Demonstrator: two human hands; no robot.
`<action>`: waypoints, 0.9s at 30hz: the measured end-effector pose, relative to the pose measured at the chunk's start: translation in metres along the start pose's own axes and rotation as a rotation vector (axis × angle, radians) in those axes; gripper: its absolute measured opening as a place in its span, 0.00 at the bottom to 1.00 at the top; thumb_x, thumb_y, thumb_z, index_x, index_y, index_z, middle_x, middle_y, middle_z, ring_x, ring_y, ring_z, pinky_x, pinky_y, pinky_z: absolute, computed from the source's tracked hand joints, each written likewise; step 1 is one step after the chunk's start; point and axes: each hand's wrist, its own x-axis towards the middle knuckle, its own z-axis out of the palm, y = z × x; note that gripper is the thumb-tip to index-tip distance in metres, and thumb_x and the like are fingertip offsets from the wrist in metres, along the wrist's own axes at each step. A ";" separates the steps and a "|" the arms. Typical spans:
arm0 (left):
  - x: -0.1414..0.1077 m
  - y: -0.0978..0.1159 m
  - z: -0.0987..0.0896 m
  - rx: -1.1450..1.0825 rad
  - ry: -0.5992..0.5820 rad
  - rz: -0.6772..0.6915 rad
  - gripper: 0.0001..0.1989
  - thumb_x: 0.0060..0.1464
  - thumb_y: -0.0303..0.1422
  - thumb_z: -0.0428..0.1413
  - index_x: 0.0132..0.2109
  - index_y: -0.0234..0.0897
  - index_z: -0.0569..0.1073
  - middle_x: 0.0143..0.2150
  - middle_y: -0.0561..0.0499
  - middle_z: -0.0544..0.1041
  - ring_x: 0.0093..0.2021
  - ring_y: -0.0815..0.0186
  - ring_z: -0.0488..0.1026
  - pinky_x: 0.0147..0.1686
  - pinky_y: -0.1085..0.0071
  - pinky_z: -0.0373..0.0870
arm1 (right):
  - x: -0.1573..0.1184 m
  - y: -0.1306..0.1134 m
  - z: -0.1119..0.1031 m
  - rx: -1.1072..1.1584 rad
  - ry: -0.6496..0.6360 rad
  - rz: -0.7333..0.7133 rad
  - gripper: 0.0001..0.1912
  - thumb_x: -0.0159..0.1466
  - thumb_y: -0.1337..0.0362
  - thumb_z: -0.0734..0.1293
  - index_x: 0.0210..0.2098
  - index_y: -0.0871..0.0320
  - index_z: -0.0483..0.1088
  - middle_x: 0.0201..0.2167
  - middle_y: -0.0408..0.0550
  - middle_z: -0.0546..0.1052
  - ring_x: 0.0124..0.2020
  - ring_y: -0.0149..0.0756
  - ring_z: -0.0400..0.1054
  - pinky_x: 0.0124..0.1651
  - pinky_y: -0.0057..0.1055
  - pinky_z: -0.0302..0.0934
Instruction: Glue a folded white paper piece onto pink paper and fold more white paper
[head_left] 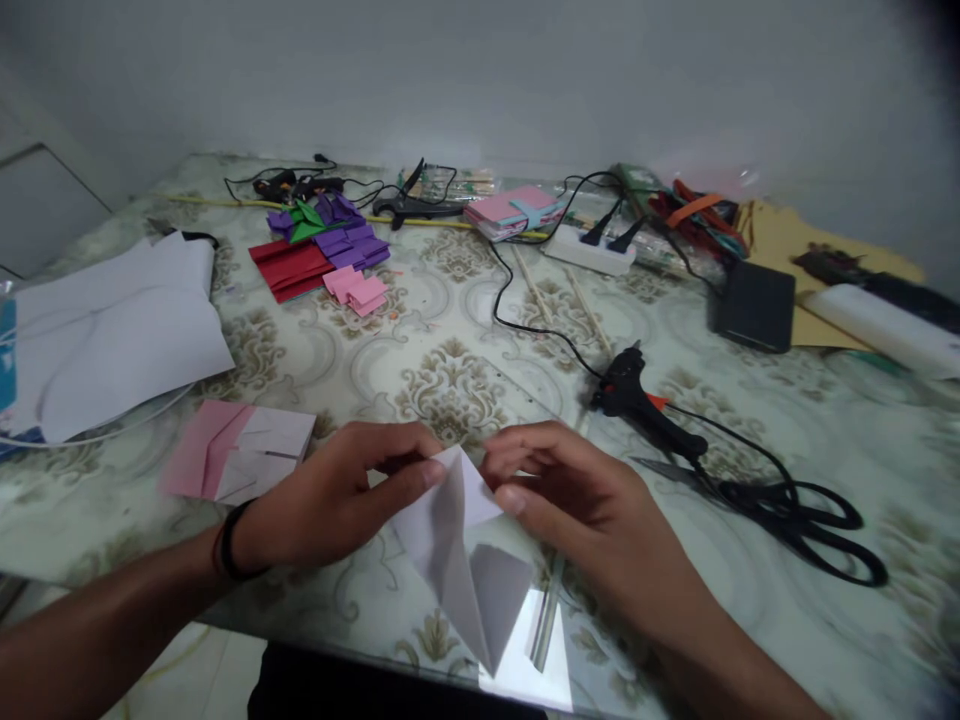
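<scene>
A folded sheet of white paper (450, 550) is held up in front of me, above the table's near edge. My left hand (337, 490) pinches its upper left corner between thumb and fingers. On the other side my right hand (577, 500) has its thumb and curled fingers closed at the paper's right corner. A crease runs down the paper's middle, and its lower end comes to a point. Left of my left hand lies a folded pink and white paper piece (247, 445). Beneath the paper, a clear glue stick (550, 615) rests on the table.
A black glue gun (637, 395) and black scissors (780, 510) lie at right. Folded coloured papers (292, 268) sit at the back left, white sheets (127, 330) at far left. Behind are a power strip (589, 248), a cable and a black box (754, 305).
</scene>
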 end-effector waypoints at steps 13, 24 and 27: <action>-0.001 0.001 0.008 0.120 -0.137 0.165 0.14 0.68 0.28 0.49 0.30 0.37 0.65 0.25 0.58 0.64 0.26 0.72 0.61 0.28 0.70 0.56 | 0.003 0.000 0.011 0.071 -0.092 0.162 0.11 0.55 0.55 0.80 0.30 0.54 0.82 0.29 0.45 0.82 0.30 0.34 0.74 0.33 0.28 0.69; -0.002 0.000 0.011 0.218 -0.129 0.204 0.16 0.69 0.31 0.48 0.31 0.37 0.66 0.26 0.56 0.67 0.26 0.71 0.63 0.29 0.71 0.57 | -0.001 0.002 0.010 0.105 -0.060 0.173 0.09 0.55 0.57 0.80 0.28 0.54 0.81 0.27 0.44 0.81 0.29 0.32 0.73 0.31 0.26 0.67; -0.002 0.001 0.010 0.147 -0.083 0.123 0.13 0.70 0.33 0.49 0.36 0.36 0.73 0.29 0.55 0.74 0.29 0.71 0.68 0.32 0.72 0.62 | 0.000 0.002 0.008 0.086 -0.030 0.166 0.11 0.55 0.56 0.80 0.27 0.55 0.80 0.26 0.44 0.80 0.27 0.32 0.72 0.29 0.27 0.67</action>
